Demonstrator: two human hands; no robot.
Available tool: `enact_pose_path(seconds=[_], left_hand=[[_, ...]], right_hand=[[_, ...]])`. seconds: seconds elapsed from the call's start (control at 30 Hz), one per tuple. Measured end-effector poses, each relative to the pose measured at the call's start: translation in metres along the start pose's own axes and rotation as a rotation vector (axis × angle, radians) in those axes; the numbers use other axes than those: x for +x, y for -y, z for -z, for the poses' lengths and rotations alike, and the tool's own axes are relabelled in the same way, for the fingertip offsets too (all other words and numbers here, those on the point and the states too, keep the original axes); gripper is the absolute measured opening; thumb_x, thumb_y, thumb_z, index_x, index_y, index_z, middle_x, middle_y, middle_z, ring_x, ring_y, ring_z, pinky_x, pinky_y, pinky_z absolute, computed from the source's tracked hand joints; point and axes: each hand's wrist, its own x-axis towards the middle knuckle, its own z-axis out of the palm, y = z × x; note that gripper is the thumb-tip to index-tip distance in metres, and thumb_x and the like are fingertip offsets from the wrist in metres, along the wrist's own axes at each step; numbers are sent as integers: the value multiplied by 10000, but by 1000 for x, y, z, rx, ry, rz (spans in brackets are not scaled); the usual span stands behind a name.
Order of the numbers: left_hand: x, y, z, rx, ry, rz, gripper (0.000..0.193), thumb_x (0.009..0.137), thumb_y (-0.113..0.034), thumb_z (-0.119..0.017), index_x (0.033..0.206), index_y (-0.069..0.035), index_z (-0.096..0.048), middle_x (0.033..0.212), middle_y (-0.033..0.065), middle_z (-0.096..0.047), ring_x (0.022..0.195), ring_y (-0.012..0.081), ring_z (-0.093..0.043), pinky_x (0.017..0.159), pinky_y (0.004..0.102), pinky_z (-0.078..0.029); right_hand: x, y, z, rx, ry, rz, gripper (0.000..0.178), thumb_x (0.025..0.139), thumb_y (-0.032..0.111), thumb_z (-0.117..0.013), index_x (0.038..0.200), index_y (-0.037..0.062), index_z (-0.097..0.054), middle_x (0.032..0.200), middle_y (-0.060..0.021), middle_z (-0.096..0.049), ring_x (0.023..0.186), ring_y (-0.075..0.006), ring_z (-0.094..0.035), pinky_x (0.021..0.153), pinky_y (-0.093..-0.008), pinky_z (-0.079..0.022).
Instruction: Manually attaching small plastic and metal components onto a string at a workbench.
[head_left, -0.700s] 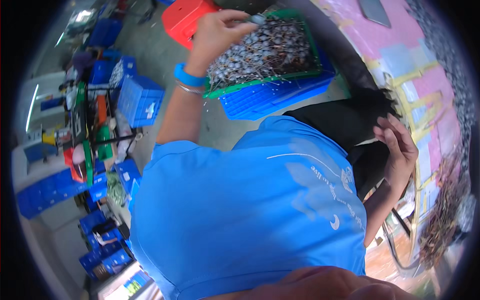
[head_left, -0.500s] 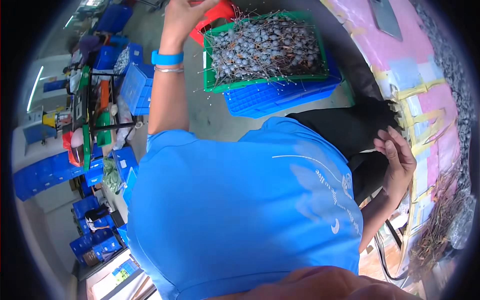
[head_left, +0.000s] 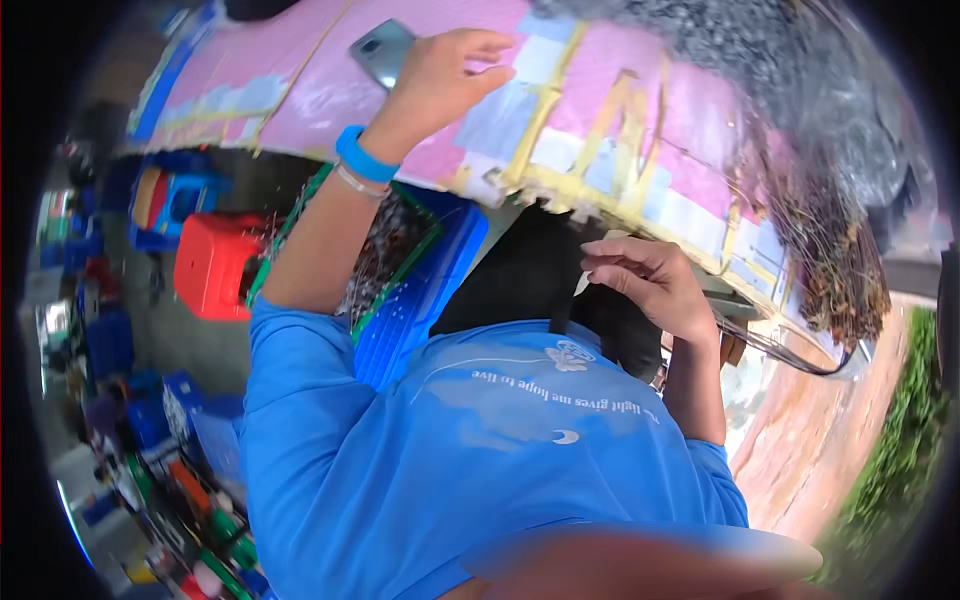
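Note:
My left hand (head_left: 450, 80), with a blue wristband (head_left: 365, 157) behind it, is over the patched pink table covering (head_left: 400, 150). Its thumb and fingers are apart and nothing shows between them. A grey phone (head_left: 383, 52) lies beside that wrist. Near the table's front edge, above my lap, my right hand (head_left: 655, 285) has loosely bent fingers, the thumb apart from them, and I see nothing held. Left of my lap, partly behind my left forearm, stands a green crate (head_left: 425, 245) of dark round pods on thin stems.
A blue crate (head_left: 400, 310) is under the green one. Beside them stands a red stool (head_left: 212, 265). Dark small pieces (head_left: 690, 50) are heaped at the table's far side, and a bundle of dry stems (head_left: 830, 250) lies at the right. More crates and goods fill the floor at left.
My view and body have turned right, toward the table. My left hand has moved from beside the green crate to over the table. My right hand remains near the table's edge.

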Motion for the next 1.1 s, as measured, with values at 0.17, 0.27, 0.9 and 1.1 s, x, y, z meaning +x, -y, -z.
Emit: enact_pose_path(seconds=[0.17, 0.27, 0.9, 1.1], left_hand=[[108, -14, -75, 330, -45, -446, 180, 843, -95, -598, 946, 38, -662, 888, 205, -676, 787, 338, -669, 675, 443, -528], [146, 0, -104, 364, 52, -378, 158, 810, -95, -543, 858, 23, -636, 898, 254, -635, 882, 429, -628, 755, 509, -501], [53, -31, -84, -552, 315, 129, 246, 873, -94, -690, 1100, 1, -674, 893, 71, -674, 756, 162, -697, 644, 264, -560], [-52, -86, -64, -957, 489, 345, 306, 864, -44, -693, 1145, 52, -617, 902, 74, -641, 718, 160, -686, 613, 251, -555]], right_hand=[[-27, 14, 35, -125, -377, 43, 226, 884, -13, -664, 1106, -56, -667, 986, -110, -712, 892, -129, -663, 808, -268, -537], [-31, 27, 50, -494, -803, 4, 264, 833, 26, -704, 1093, -10, -691, 926, -85, -704, 794, -107, -644, 727, -253, -523], [-13, -8, 93, -633, -908, 0, 250, 870, 226, -711, 945, -9, -672, 693, -37, -654, 579, -107, -560, 543, -244, -435], [-2, 7, 64, 773, -841, 131, 149, 924, 129, -594, 962, -12, -625, 788, -61, -657, 607, -129, -608, 535, -240, -471]])
